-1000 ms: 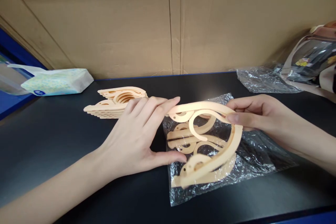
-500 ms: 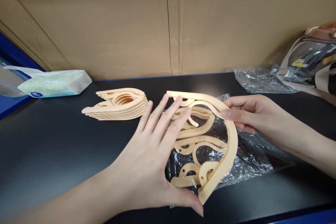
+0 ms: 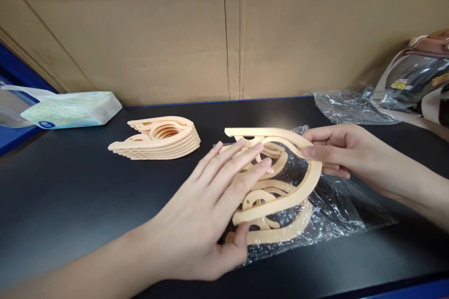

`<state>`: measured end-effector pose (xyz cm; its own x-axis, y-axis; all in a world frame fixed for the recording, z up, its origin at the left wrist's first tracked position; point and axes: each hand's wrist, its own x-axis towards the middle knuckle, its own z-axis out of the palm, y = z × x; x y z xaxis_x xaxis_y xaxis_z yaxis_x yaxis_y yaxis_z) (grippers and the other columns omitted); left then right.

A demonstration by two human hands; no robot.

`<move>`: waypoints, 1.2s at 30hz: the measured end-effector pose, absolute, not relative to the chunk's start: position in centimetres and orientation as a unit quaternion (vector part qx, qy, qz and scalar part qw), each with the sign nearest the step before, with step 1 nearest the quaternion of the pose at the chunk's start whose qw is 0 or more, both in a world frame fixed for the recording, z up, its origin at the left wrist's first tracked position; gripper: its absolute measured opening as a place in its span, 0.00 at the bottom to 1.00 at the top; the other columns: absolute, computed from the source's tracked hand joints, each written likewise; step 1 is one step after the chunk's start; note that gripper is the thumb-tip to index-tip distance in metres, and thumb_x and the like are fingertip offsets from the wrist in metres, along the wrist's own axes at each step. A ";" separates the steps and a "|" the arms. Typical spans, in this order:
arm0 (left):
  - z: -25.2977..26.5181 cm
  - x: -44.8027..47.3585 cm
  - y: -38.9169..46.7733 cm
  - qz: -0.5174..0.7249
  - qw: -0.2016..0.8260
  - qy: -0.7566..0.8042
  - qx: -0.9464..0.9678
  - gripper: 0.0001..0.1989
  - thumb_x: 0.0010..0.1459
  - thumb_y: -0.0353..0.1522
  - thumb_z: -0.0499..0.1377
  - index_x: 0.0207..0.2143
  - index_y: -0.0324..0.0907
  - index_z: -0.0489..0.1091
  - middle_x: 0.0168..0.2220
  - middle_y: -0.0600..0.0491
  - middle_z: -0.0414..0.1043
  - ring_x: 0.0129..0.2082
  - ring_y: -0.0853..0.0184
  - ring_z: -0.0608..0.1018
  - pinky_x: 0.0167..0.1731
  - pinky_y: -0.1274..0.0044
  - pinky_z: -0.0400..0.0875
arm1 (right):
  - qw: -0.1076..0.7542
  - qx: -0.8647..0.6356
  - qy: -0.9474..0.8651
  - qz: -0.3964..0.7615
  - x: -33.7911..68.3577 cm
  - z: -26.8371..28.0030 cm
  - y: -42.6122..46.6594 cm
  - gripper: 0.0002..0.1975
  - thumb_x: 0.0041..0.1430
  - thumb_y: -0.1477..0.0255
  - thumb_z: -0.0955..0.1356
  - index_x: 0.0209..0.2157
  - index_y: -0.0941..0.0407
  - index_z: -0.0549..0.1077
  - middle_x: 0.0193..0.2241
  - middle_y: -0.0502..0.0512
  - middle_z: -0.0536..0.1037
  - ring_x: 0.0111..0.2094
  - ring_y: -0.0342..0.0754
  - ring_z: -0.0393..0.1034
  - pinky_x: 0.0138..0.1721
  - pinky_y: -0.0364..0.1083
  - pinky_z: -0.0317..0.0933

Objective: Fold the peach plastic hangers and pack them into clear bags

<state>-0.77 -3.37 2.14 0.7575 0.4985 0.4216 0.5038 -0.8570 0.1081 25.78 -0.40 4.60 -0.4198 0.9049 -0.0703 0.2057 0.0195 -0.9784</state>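
Note:
A beige folding hanger (image 3: pixel 280 203) is held over a clear plastic bag (image 3: pixel 338 212), its two arms partly folded toward each other. My right hand (image 3: pixel 338 148) pinches it at the hinge. Across the arms' free ends reaches my left hand (image 3: pixel 205 208), long fingers over the upper arm and thumb against the tip of the lower one. Under the held piece, more beige hangers (image 3: pixel 280 236) lie in or on the bag, partly covered by my left hand. To the left stands a neat stack of folded hangers (image 3: pixel 178 145).
A soft pack of tissues (image 3: pixel 73 110) lies at the back left of the black table (image 3: pixel 70 196). Crumpled clear plastic (image 3: pixel 345 105) and a transparent bag with straps (image 3: pixel 410 79) are at the back right. Brown cardboard (image 3: pixel 157 32) stands behind.
The hanger's lower arm has swung up toward the upper arm, narrowing the gap. My left thumb has come in with it, and my right hand has shifted slightly right.

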 end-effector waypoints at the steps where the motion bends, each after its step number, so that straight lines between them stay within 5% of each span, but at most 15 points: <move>1: 2.2 -1.0 -3.0 -0.236 0.020 -0.266 -0.934 0.37 0.53 0.27 0.55 0.65 0.36 0.49 0.67 0.41 0.55 0.69 0.55 0.53 0.67 0.58 0.49 | 0.311 -0.431 -0.641 0.555 25.8 4.6 -0.4 0.09 0.55 0.65 0.72 0.28 0.57 0.76 0.17 0.43 0.61 0.17 0.34 0.45 0.16 0.39 0.38; 6: 2.4 -2.1 -1.2 -0.263 0.063 -0.274 -0.923 0.32 0.59 0.32 0.58 0.63 0.37 0.52 0.65 0.39 0.58 0.67 0.55 0.57 0.65 0.60 0.54 | 0.276 -0.429 -0.648 0.565 26.0 4.8 -0.6 0.10 0.55 0.64 0.72 0.30 0.58 0.76 0.16 0.43 0.60 0.16 0.35 0.46 0.16 0.40 0.37; 14: 2.4 -2.5 -0.7 -0.260 -0.001 -0.305 -0.916 0.33 0.58 0.35 0.60 0.63 0.41 0.52 0.61 0.43 0.64 0.62 0.55 0.65 0.61 0.61 0.60 | 0.244 -0.428 -0.686 0.536 25.9 5.0 -0.6 0.14 0.56 0.61 0.72 0.27 0.57 0.74 0.14 0.42 0.57 0.16 0.36 0.44 0.16 0.41 0.36; 18: 2.5 -2.5 -0.7 -0.266 -0.004 -0.312 -0.912 0.31 0.59 0.35 0.60 0.62 0.42 0.54 0.57 0.44 0.66 0.57 0.57 0.69 0.57 0.64 0.63 | 0.263 -0.435 -0.719 0.474 25.7 5.1 -1.1 0.12 0.60 0.62 0.70 0.29 0.56 0.75 0.20 0.46 0.66 0.21 0.38 0.57 0.20 0.40 0.49; 20: 2.5 -2.5 -0.9 -0.271 -0.006 -0.316 -0.909 0.31 0.60 0.37 0.60 0.62 0.42 0.54 0.57 0.45 0.66 0.56 0.57 0.69 0.56 0.65 0.63 | 0.282 -0.429 -0.765 0.389 25.6 5.1 -1.2 0.11 0.60 0.62 0.69 0.39 0.54 0.75 0.30 0.50 0.74 0.29 0.42 0.67 0.28 0.41 0.60; 24: 2.6 -2.1 -1.6 -0.285 -0.016 -0.339 -0.896 0.32 0.61 0.40 0.60 0.63 0.43 0.54 0.57 0.45 0.65 0.56 0.57 0.69 0.55 0.67 0.64 | 0.277 -0.383 -0.866 0.164 25.5 4.5 -1.6 0.39 0.53 0.60 0.74 0.63 0.48 0.57 0.53 0.57 0.72 0.48 0.53 0.71 0.44 0.49 0.68; 28: 2.6 -1.5 -2.4 -0.289 -0.031 -0.338 -0.895 0.32 0.61 0.41 0.60 0.64 0.44 0.53 0.58 0.46 0.64 0.56 0.58 0.69 0.55 0.68 0.65 | 0.248 -0.328 -0.910 0.058 25.0 3.9 -2.4 0.42 0.57 0.61 0.72 0.67 0.45 0.48 0.62 0.58 0.65 0.59 0.57 0.63 0.54 0.54 0.65; 32: 2.8 -1.7 -2.4 -0.261 -0.045 -0.317 -0.911 0.36 0.60 0.43 0.61 0.65 0.43 0.50 0.62 0.45 0.61 0.61 0.57 0.65 0.60 0.67 0.62 | 0.244 -0.351 -0.900 0.081 25.2 4.5 -2.7 0.47 0.55 0.58 0.72 0.68 0.41 0.43 0.62 0.56 0.66 0.58 0.60 0.66 0.56 0.58 0.65; 36: 3.4 -2.9 -2.0 -0.147 -0.117 -0.317 -0.930 0.48 0.57 0.36 0.62 0.70 0.46 0.35 0.72 0.48 0.41 0.70 0.54 0.47 0.66 0.61 0.51 | 0.227 -0.372 -0.878 0.196 29.0 6.5 -0.6 0.51 0.49 0.56 0.75 0.68 0.38 0.44 0.58 0.51 0.70 0.55 0.58 0.70 0.49 0.49 0.72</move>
<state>-2.93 -2.02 3.39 0.7560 0.6233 0.1998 0.5540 -0.7719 0.3118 29.00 -0.65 6.52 -0.6200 0.7428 0.2528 0.5654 0.6463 -0.5125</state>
